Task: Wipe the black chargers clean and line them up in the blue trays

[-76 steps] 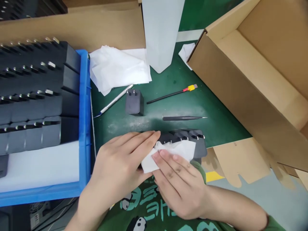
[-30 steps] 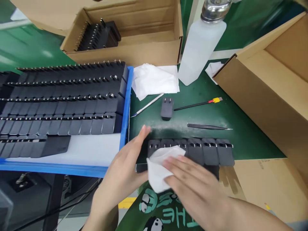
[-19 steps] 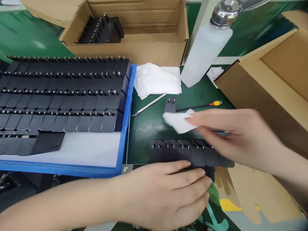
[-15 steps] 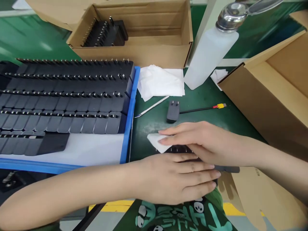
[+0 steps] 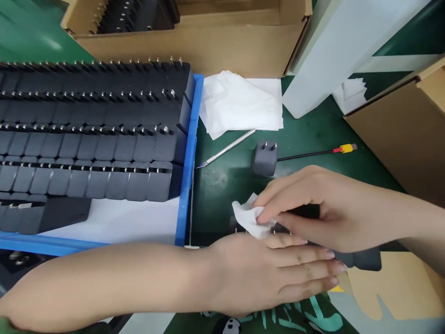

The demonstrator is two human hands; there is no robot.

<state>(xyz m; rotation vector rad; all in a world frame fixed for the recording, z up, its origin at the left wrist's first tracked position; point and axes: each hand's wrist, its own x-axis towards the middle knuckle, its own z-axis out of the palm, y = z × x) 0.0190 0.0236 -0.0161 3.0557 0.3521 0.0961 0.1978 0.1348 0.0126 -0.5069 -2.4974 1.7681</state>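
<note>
My left hand (image 5: 267, 273) lies flat, palm down and fingers stretched, across a row of black power adapters (image 5: 363, 259) at the table's front edge. It hides most of that row. Just above it, my right hand (image 5: 309, 208) pinches a crumpled white wipe (image 5: 251, 217) between thumb and fingers. The wipe touches the adapters' far side, where a few metal prongs show. Farther back, one black plug adapter (image 5: 265, 158) stands prongs up, beside a short black cable with a yellow and red USB end (image 5: 346, 148).
On the left, a blue tray (image 5: 189, 162) holds rows of black adapters. A craft knife (image 5: 227, 149) lies near stacked white wipes (image 5: 239, 104). Behind stands a cardboard box (image 5: 194, 48) with adapters. A white bottle (image 5: 323, 74) and another carton (image 5: 392, 125) are on the right.
My right hand has drawn the wipe to the right and nearer me, and the wipe is more crumpled. My left hand stays flat on the adapters. The view has shifted closer and lower.
</note>
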